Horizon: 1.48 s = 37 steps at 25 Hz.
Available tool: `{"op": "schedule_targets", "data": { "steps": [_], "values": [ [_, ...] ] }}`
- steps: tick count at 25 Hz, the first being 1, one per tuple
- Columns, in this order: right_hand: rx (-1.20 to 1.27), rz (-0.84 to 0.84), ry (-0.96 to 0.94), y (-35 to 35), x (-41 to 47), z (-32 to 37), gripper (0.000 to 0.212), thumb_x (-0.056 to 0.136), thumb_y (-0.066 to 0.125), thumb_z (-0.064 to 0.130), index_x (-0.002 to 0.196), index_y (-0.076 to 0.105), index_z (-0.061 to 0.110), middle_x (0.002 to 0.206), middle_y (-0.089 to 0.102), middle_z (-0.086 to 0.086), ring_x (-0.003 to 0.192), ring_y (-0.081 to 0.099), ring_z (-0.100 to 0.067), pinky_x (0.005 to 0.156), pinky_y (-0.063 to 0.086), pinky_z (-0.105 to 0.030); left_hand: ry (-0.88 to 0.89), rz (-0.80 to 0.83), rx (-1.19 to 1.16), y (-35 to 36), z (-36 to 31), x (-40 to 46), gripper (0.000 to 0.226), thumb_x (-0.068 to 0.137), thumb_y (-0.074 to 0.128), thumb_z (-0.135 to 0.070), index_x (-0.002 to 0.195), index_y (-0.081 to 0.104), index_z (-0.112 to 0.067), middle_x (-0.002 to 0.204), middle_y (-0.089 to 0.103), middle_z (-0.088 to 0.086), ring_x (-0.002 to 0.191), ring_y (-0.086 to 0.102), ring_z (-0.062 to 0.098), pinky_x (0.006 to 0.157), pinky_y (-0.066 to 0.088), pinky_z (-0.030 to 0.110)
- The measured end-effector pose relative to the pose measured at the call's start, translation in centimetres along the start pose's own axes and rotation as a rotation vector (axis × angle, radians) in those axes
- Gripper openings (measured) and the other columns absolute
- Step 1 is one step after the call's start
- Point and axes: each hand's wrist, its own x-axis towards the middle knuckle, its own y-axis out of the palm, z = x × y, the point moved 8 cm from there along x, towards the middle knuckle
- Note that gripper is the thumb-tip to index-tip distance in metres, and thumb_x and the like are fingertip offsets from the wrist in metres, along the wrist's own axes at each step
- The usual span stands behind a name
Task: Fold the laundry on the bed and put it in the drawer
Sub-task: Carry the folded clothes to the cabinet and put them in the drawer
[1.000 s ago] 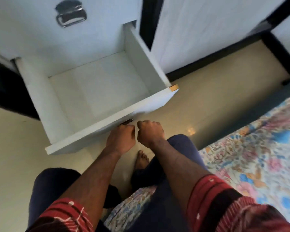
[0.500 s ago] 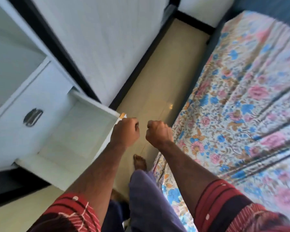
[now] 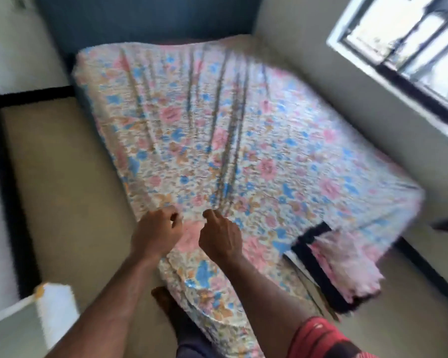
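Note:
The bed (image 3: 217,120) fills the middle of the view under a floral sheet with long creases. A pink cloth with a dark border (image 3: 347,264) lies on the bed's near right corner, blurred by motion. My left hand (image 3: 155,233) and my right hand (image 3: 219,239) hover side by side over the bed's near left edge, fingers curled, holding nothing. The cloth is well to the right of my right hand. A corner of the open white drawer (image 3: 49,306) shows at the lower left, behind my left forearm.
Beige floor (image 3: 62,177) runs between the bed and the white cupboard fronts on the left. A window (image 3: 411,47) sits in the wall at the upper right. My bare foot (image 3: 163,298) stands at the bed's near corner.
My view has swung right, from the open drawer to the bed. My left hand has let go of the drawer front, and both hands now hang over the bed's edge.

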Motion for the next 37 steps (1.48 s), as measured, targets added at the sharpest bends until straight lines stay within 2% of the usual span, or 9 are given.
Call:
{"op": "schedule_targets", "data": {
  "steps": [5, 9, 11, 15, 19, 23, 27, 32, 37],
  "values": [
    [0.004, -0.049, 0.389, -2.9, -8.0, -15.0, 0.036, 0.091, 0.050, 0.020, 0.126, 0.057, 0.022, 0.123, 0.063, -0.003, 0.101, 0.067, -0.037, 0.079, 0.051, -0.042, 0.203, 0.249, -0.119, 10.1, -12.9, -1.2, 0.023, 0.092, 0.066, -0.035, 0.076, 0.070, -0.019, 0.069, 0.070, -0.001, 0.070, 0.068, 0.026, 0.062, 0.055, 0.039],
    [0.053, -0.213, 0.648, -4.4, -14.6, -26.3, 0.025, 0.091, 0.049, 0.020, 0.113, 0.060, 0.023, 0.106, 0.067, -0.003, 0.092, 0.068, -0.034, 0.071, 0.053, -0.043, 0.275, 0.503, -0.268, 19.2, -21.3, -4.2, 0.027, 0.093, 0.068, -0.043, 0.076, 0.070, -0.022, 0.073, 0.068, -0.009, 0.069, 0.065, 0.011, 0.067, 0.054, 0.033],
    [0.093, -0.260, 0.732, -4.5, -17.5, -31.4, 0.022, 0.092, 0.048, 0.022, 0.108, 0.062, 0.024, 0.101, 0.068, -0.002, 0.088, 0.068, -0.031, 0.069, 0.054, -0.042, 0.187, 0.665, -0.350, 24.0, -22.7, -6.2, 0.028, 0.094, 0.068, -0.045, 0.081, 0.070, -0.020, 0.078, 0.068, -0.010, 0.075, 0.065, 0.006, 0.073, 0.054, 0.033],
    [0.183, -0.297, 0.838, -4.8, -20.6, -41.7, 0.018, 0.098, 0.054, 0.025, 0.109, 0.067, 0.028, 0.102, 0.072, 0.001, 0.093, 0.067, -0.024, 0.081, 0.051, -0.040, -0.103, 0.896, -0.440, 33.4, -21.7, -10.0, 0.050, 0.091, 0.067, -0.054, 0.090, 0.067, -0.004, 0.087, 0.070, 0.016, 0.085, 0.071, 0.032, 0.076, 0.056, 0.048],
    [0.143, -0.180, 0.782, -4.6, -19.4, -49.6, 0.023, 0.099, 0.059, 0.036, 0.120, 0.064, 0.028, 0.121, 0.066, 0.005, 0.110, 0.063, -0.019, 0.095, 0.035, -0.041, -0.384, 0.991, -0.520, 39.6, -22.2, -11.5, 0.042, 0.086, 0.073, -0.050, 0.100, 0.067, -0.011, 0.102, 0.070, 0.006, 0.099, 0.068, 0.025, 0.083, 0.056, 0.047],
    [0.092, -0.031, 0.660, -4.4, -14.2, -57.2, 0.059, 0.088, 0.065, 0.062, 0.139, 0.048, 0.037, 0.154, 0.042, 0.003, 0.140, 0.038, -0.016, 0.112, 0.022, -0.048, -0.652, 1.138, -0.567, 47.3, -23.4, -13.4, 0.071, 0.068, 0.078, -0.064, 0.118, 0.057, -0.018, 0.124, 0.062, 0.001, 0.115, 0.058, 0.021, 0.089, 0.056, 0.047],
    [0.467, 0.202, 0.674, -1.6, -7.4, -63.6, 0.094, 0.075, 0.078, 0.064, 0.152, 0.036, 0.034, 0.164, 0.029, -0.002, 0.148, 0.030, -0.022, 0.123, 0.011, -0.055, -0.921, 1.185, -0.633, 53.8, -22.9, -16.2, 0.122, 0.054, 0.085, -0.074, 0.149, 0.034, -0.018, 0.154, 0.040, 0.012, 0.133, 0.046, 0.031, 0.091, 0.057, 0.054],
    [0.836, 0.466, 0.765, 4.0, -5.3, -67.4, 0.093, 0.070, 0.090, 0.042, 0.149, 0.042, 0.025, 0.150, 0.053, -0.002, 0.132, 0.055, -0.023, 0.118, 0.038, -0.049, -1.091, 1.113, -0.810, 57.5, -23.0, -17.0, 0.098, 0.052, 0.090, -0.064, 0.127, 0.054, -0.013, 0.132, 0.051, 0.014, 0.116, 0.053, 0.027, 0.072, 0.062, 0.048],
    [0.798, 0.593, 0.858, 9.3, -6.1, -70.2, 0.160, 0.037, 0.097, 0.066, 0.163, 0.006, 0.030, 0.170, 0.015, -0.001, 0.154, 0.021, -0.033, 0.125, 0.015, -0.058, -1.099, 1.001, -0.885, 59.6, -23.3, -16.8, 0.095, 0.048, 0.089, -0.069, 0.121, 0.063, -0.015, 0.122, 0.067, 0.009, 0.114, 0.061, 0.028, 0.085, 0.055, 0.045]
  ]
}}
